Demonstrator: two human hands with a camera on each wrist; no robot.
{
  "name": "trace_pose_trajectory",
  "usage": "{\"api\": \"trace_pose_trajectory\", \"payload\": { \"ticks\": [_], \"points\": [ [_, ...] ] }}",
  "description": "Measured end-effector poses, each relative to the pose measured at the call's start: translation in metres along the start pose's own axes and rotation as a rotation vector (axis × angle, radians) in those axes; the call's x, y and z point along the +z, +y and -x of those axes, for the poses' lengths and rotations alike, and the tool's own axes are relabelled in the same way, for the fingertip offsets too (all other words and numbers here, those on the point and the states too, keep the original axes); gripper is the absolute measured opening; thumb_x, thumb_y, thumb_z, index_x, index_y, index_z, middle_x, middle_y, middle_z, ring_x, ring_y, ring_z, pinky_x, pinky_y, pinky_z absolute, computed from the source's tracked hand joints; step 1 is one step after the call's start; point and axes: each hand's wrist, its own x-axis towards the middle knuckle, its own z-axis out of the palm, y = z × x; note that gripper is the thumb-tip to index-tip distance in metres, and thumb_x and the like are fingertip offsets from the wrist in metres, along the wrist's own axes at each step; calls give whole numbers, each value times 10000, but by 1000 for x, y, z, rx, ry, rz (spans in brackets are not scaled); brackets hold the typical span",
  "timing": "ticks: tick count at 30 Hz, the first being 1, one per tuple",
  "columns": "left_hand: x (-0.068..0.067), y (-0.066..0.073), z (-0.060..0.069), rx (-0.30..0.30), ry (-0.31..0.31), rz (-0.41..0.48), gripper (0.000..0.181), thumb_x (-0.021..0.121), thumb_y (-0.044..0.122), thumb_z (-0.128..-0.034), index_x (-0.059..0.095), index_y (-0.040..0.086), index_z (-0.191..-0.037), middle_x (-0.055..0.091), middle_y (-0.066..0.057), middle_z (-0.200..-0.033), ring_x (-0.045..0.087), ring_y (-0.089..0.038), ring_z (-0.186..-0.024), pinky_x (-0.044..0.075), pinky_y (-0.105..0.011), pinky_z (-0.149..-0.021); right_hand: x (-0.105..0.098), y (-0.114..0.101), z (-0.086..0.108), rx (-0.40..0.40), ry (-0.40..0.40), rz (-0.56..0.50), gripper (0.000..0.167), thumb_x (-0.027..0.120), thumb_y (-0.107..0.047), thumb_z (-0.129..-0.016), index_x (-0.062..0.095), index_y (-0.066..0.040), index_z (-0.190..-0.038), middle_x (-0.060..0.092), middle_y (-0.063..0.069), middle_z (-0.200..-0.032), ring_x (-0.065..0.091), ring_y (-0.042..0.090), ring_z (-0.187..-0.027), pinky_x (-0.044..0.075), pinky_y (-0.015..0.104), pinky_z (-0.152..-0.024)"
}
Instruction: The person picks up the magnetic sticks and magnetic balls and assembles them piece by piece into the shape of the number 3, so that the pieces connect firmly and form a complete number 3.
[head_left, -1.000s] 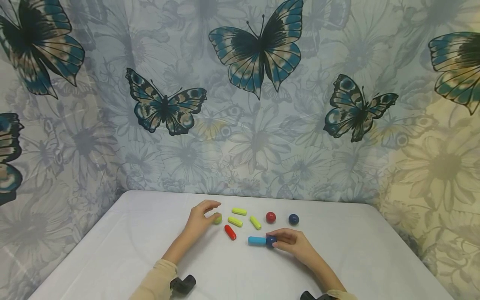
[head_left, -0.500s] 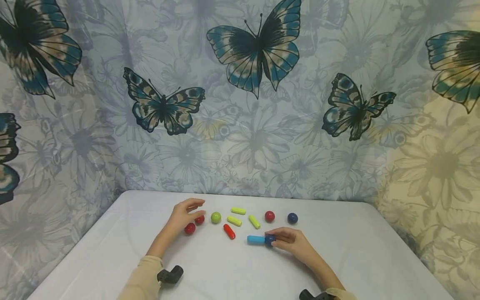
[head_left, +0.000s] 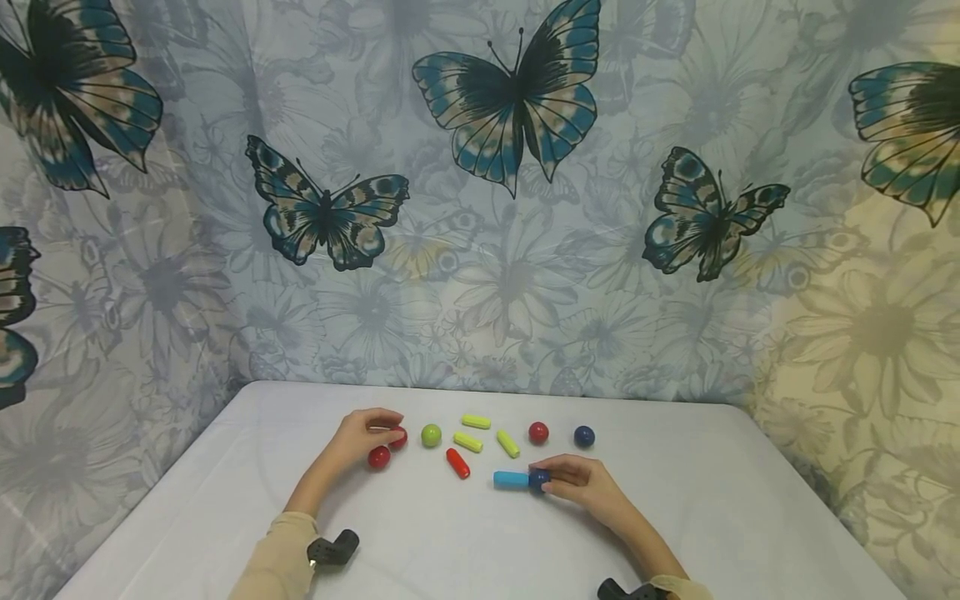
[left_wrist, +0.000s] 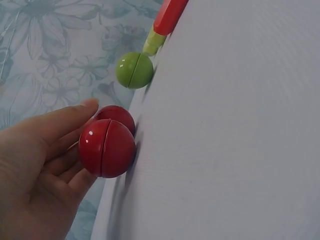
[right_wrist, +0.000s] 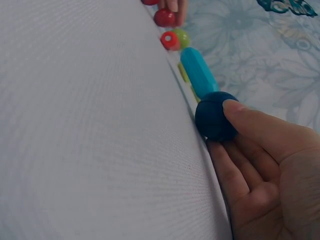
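White-clothed tabletop (head_left: 465, 542): glossy red ball (head_left: 401, 437) gripped by the left hand (head_left: 360, 440), second red ball (head_left: 378, 457) seen just beside; blue ball (head_left: 536, 480) with faceted stick (head_left: 510, 480) pinched by the right hand (head_left: 588, 485).

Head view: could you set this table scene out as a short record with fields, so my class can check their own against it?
Surface: white tabletop
Left grip: at the farther red ball; firm hold unclear
Beside it: nearer red ball
Right grip: holds a dark blue ball
Against that ball: end of light-blue stick
Other balls: green ball, third red ball, second dark blue ball
Other sticks: three yellow-green sticks, one red stick
Backdrop: butterflies and flowers
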Motion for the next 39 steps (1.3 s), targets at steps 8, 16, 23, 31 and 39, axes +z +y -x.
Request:
{"api": "trace_pose_trajectory", "payload": {
  "ticks": [8, 16, 23, 31, 39],
  "points": [
    [-2, -2, 2, -10, 5, -51, 351, 767, 211, -836, 697, 72, -1150, 717, -122, -1132, 652, -328, -1129, 530, -454, -971, -1, 2, -2, 30, 13, 1, 403, 732, -185, -865, 637, -24, -1222, 657, 181, -1265, 654, 25, -1111, 511, 164, -949],
    [-1, -4, 2, -20, 20, -72, 337, 759, 187, -840, 693, 65, -1148, 716, -119, -1130, 639, -328, -1144, 506, -484, -995, -1, 3, -2, 31, 11, 11, 396, 728, -202, -871, 641, -39, -1221, 656, 178, -1267, 651, -10, -1092, 514, 185, -959],
    [-3, -4, 3, -15, 30, -77, 304, 739, 143, -849, 697, 73, -1143, 716, -115, -1134, 634, -329, -1152, 487, -498, -1015, -2, 3, -3, 40, 6, 9, 404, 730, -206, -870, 637, -41, -1227, 652, 175, -1275, 647, -10, -1102, 507, 182, -967],
    [-5, -1, 3, -16, 54, -64, 315, 739, 151, -853, 694, 83, -1158, 701, -119, -1189, 621, -325, -1173, 475, -503, -1028, -2, 3, -3, 49, 5, 13, 407, 732, -210, -869, 637, -46, -1229, 653, 170, -1277, 646, -8, -1105, 505, 185, -973],
    [-5, 6, 2, -29, 51, 4, 332, 749, 197, -852, 693, 127, -1173, 699, -78, -1203, 610, -293, -1204, 467, -478, -1049, -2, 2, -2, 58, 7, 18, 405, 731, -210, -870, 637, -52, -1231, 655, 163, -1275, 644, -9, -1108, 503, 187, -977]
  ]
}}
